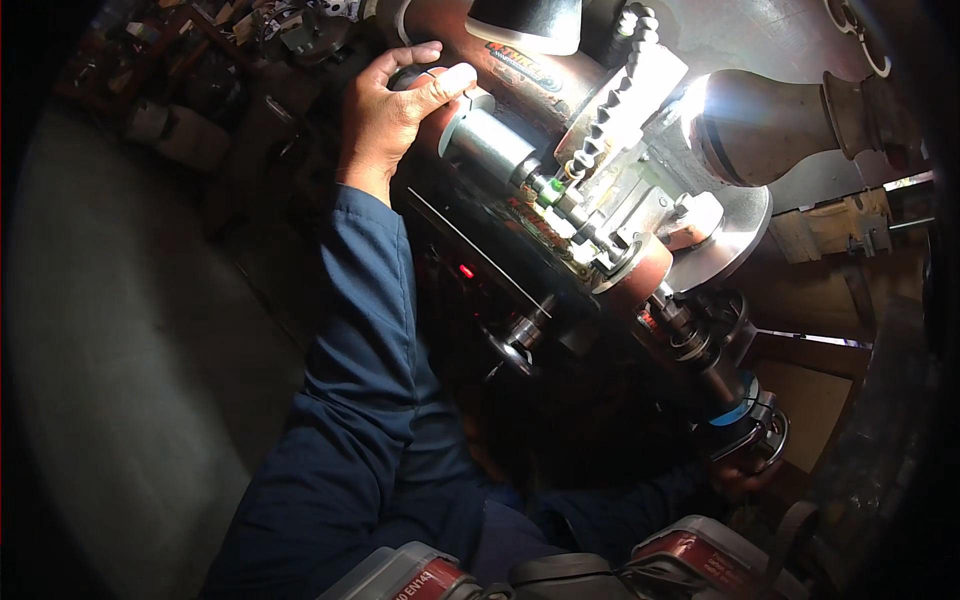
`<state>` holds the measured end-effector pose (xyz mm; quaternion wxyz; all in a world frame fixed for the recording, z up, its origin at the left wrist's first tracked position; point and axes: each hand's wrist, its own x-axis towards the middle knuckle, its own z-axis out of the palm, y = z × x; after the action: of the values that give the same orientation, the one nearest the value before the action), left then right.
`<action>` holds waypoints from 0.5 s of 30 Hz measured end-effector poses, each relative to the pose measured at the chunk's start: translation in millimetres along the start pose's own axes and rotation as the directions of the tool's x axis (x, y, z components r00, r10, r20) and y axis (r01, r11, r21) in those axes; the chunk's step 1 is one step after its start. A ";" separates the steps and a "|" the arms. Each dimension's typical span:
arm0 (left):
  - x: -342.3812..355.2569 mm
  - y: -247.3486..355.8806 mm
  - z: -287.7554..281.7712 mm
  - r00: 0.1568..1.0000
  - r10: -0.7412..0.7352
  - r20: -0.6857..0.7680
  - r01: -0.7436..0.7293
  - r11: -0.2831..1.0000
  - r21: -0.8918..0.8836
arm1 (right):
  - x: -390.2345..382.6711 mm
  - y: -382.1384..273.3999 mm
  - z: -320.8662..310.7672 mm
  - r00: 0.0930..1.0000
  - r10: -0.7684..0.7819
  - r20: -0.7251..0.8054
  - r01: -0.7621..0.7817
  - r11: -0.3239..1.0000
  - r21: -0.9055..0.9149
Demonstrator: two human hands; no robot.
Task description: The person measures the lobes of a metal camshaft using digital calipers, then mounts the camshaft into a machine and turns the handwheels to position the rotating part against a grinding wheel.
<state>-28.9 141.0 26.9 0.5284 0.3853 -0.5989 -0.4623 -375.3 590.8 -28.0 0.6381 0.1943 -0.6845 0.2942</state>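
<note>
My left hand [392, 108] is closed round the reddish rounded end piece [436, 122] of a grey metal cylinder [490, 142], thumb laid over its top. The cylinder sits on the left of a dark metalworking machine, in line with a bright, narrow shaft [572, 208]. Along that line, further right, a reddish-brown wheel [641, 270] and a spindle [684, 330] follow. Down at the lower right my right hand [738, 476] is at a shiny curved metal handle [777, 440] beyond a blue band. Shadow hides most of its fingers.
A lamp [525, 25] lights the work from above. A segmented hose [605, 110] hangs down to the shaft. Behind stand a large metal disc [735, 245] and a rounded housing [765, 125]. A small handwheel [512, 352] sticks out in front. Grey floor [150, 350] lies left.
</note>
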 end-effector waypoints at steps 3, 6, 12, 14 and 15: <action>2.4 -2.2 -3.4 0.999 0.032 -0.024 -0.033 0.999 -0.021 | 1.0 -1.8 -0.7 1.000 0.009 0.012 -0.009 1.000 0.010; 1.7 -3.5 -2.9 0.999 0.027 -0.024 -0.027 1.000 -0.001 | 2.3 -2.4 -1.5 1.000 0.011 0.016 -0.011 1.000 0.014; -2.5 6.0 -0.5 1.000 0.015 -0.013 -0.015 1.000 0.006 | 5.4 -6.7 -1.8 1.000 0.023 0.020 -0.024 1.000 0.015; -3.4 11.6 1.4 1.000 -0.003 -0.017 0.002 0.999 -0.034 | 6.0 -7.1 -1.5 0.999 0.033 0.031 -0.033 0.999 0.013; -3.6 12.1 1.6 1.000 -0.019 -0.014 0.018 0.997 -0.073 | 6.9 -8.4 -2.4 0.999 0.039 0.036 -0.039 0.999 0.008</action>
<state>-29.7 148.0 37.5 0.5420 0.3748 -0.5742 -0.4858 -368.9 586.8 -19.9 0.6188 0.1890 -0.6983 0.3061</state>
